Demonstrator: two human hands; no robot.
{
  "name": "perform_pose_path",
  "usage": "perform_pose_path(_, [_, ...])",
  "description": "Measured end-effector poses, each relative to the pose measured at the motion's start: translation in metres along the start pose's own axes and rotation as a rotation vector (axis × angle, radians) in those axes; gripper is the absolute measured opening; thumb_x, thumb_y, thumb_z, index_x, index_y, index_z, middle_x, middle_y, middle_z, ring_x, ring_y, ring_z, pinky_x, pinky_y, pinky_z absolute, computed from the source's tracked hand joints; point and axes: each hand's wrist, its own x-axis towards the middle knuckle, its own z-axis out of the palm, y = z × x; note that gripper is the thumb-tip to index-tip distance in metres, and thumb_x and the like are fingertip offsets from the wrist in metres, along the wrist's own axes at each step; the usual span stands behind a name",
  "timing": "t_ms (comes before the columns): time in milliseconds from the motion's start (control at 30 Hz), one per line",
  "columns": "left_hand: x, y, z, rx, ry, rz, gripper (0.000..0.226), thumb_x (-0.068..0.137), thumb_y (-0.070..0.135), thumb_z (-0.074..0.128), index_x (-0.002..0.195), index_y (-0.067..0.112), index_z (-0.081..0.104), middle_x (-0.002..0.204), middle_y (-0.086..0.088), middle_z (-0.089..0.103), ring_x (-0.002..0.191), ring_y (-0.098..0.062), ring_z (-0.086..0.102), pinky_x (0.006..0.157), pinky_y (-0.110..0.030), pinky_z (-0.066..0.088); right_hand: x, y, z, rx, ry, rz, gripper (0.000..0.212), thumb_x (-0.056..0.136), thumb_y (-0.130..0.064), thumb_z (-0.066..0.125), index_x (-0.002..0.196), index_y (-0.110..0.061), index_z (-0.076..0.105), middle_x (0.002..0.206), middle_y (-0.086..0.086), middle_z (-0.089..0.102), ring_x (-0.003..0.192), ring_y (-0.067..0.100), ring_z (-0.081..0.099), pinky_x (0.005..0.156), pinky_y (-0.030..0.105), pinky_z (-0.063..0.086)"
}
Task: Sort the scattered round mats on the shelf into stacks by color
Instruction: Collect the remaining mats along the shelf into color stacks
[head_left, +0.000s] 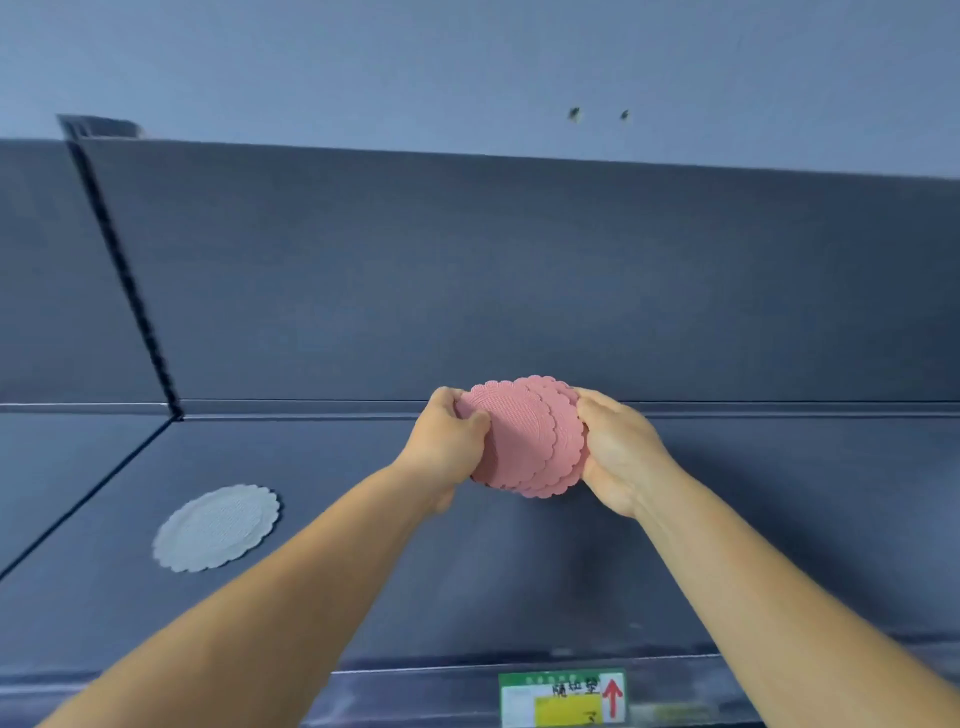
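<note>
Both hands met at a bundle of pink mats (530, 436), held above the dark shelf (363, 571) close to its back panel (467, 270). The left hand (447, 441) curled its fingers and thumb round the bundle's left edge, and the right hand (618, 447) clasped the right edge, palm turned inward. The mats were fanned rather than squared, their scalloped rims stepping out toward the right hand, and the bundle stood tilted, its face turned toward the camera. Whether its lower rim touched the shelf could not be told.

A single grey mat (217, 527) lay flat on the shelf, well to the left of the pink mats and nearer the front edge, apart from both hands; the left forearm passed to the right of it without covering it. Left of the grey mat, a seam in the shelf ran back to a notched upright strip (130, 280) in the back panel. Below the pink mats, on the shelf's front rail, sat a green and yellow price label (563, 699) with a red arrow. Nothing lay between the pink mats and the grey mat.
</note>
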Motion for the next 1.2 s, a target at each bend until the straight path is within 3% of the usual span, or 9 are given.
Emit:
perform_pose_path(167, [-0.028,-0.011,-0.088,-0.007,0.088,0.005,0.034,0.095,0.019,0.047,0.128,0.019,0.040,0.116,0.000,0.054,0.107,-0.021,0.054,0.090,-0.036,0.050,-0.031,0.016,0.095,-0.001,-0.050,0.046,0.033,0.098,-0.032,0.040,0.099,-0.009,0.064,0.111,0.010,0.070,0.107,0.028,0.066,0.099,0.048,0.049])
perform_pose_path(367, [-0.064,-0.037,-0.208,0.040,0.171,-0.058,0.024,0.091,0.019,0.049,0.115,0.017,0.046,0.114,-0.006,0.058,0.106,-0.026,0.058,0.093,-0.044,0.052,-0.078,0.045,0.216,-0.025,-0.185,0.072,0.041,0.099,-0.040,0.035,0.096,-0.009,0.061,0.107,0.012,0.069,0.108,0.030,0.064,0.101,0.048,0.046])
perform_pose_path(467, [-0.078,-0.050,-0.267,0.038,0.249,-0.076,0.029,0.090,0.017,0.051,0.118,0.015,0.046,0.109,-0.005,0.057,0.104,-0.028,0.058,0.091,-0.048,0.053,-0.097,0.065,0.269,-0.101,-0.222,0.049,0.034,0.097,-0.038,0.037,0.115,-0.020,0.059,0.127,0.005,0.062,0.119,0.028,0.057,0.103,0.049,0.044])
perform_pose_path(533, [-0.088,-0.060,-0.300,0.000,0.281,-0.091,0.031,0.090,0.014,0.051,0.120,0.013,0.046,0.101,-0.004,0.055,0.099,-0.028,0.057,0.088,-0.048,0.054,-0.108,0.077,0.300,-0.206,-0.273,0.010,0.041,0.099,-0.033,0.035,0.139,-0.030,0.043,0.146,-0.004,0.044,0.133,0.022,0.044,0.111,0.049,0.034])
perform_pose_path(700, [-0.102,-0.078,-0.371,-0.043,0.287,-0.154,0.041,0.090,0.012,0.044,0.130,0.017,0.037,0.105,-0.008,0.055,0.103,-0.030,0.057,0.084,-0.044,0.053,-0.128,0.100,0.373,-0.401,-0.529,-0.019,0.057,0.101,-0.018,0.033,0.152,-0.024,0.010,0.158,-0.003,0.021,0.142,0.018,0.025,0.116,0.036,0.019])
perform_pose_path(833, [-0.101,-0.089,-0.420,0.023,0.325,-0.152,0.051,0.089,0.007,0.033,0.137,0.024,0.031,0.111,-0.009,0.055,0.094,-0.029,0.056,0.067,-0.033,0.045,-0.129,0.111,0.417,-0.552,-0.596,-0.088,0.069,0.091,0.003,0.037,0.151,-0.023,0.017,0.151,0.001,0.034,0.132,0.021,0.037,0.109,0.032,0.031])
perform_pose_path(967, [-0.088,-0.098,-0.461,0.066,0.451,-0.148,0.049,0.086,0.005,0.044,0.133,0.016,0.041,0.117,-0.013,0.060,0.095,-0.029,0.059,0.069,-0.036,0.050,-0.118,0.114,0.457,-0.656,-0.574,-0.144,0.071,0.086,-0.003,0.054,0.147,-0.027,0.026,0.133,-0.004,0.046,0.105,0.020,0.055,0.084,0.027,0.047])
perform_pose_path(1067, [-0.071,-0.101,-0.491,0.090,0.480,-0.147,0.045,0.083,0.004,0.053,0.127,0.010,0.048,0.099,-0.007,0.061,0.091,-0.029,0.062,0.087,-0.046,0.055,-0.099,0.117,0.493,-0.627,-0.500,-0.151,0.060,0.078,-0.005,0.063,0.131,-0.023,0.042,0.122,0.006,0.057,0.102,0.024,0.061,0.090,0.037,0.053])
perform_pose_path(1200, [-0.044,-0.099,-0.527,0.179,0.514,-0.127,0.054,0.084,0.001,0.054,0.134,0.017,0.044,0.083,0.006,0.051,0.080,-0.024,0.060,0.080,-0.039,0.057,-0.068,0.116,0.537,-0.577,-0.544,-0.158,0.054,0.080,-0.002,0.060,0.130,-0.018,0.048,0.115,0.001,0.062,0.105,0.022,0.062,0.095,0.038,0.052])
